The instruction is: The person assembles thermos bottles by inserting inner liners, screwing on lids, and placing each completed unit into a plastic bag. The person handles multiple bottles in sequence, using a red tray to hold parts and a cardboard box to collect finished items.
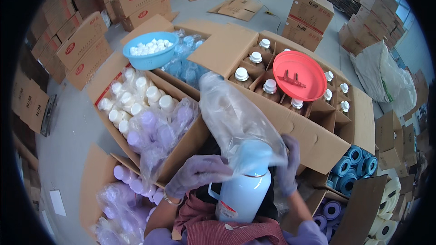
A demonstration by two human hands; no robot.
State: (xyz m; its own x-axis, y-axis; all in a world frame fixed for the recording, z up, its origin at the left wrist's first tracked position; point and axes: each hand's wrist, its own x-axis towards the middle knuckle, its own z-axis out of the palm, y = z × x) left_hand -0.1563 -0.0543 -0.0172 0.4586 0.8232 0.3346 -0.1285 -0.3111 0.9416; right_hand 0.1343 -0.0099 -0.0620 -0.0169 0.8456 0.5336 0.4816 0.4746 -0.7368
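A pale blue bottle (243, 195) with a side handle stands upright in my lap, just below the middle of the view. A clear plastic bag (231, 118) is drawn over its top and rises above it. My left hand (197, 172), in a lilac glove, grips the bag's lower edge at the bottle's left shoulder. My right hand (288, 163), also gloved, holds the bag against the bottle's right side.
An open carton of white and lilac bottles in plastic (145, 113) sits left. A carton of brown white-capped bottles (268, 70) holds a red plate (299, 75). A blue bowl of white caps (150, 49) sits behind. Blue and purple rolls (352, 168) lie right.
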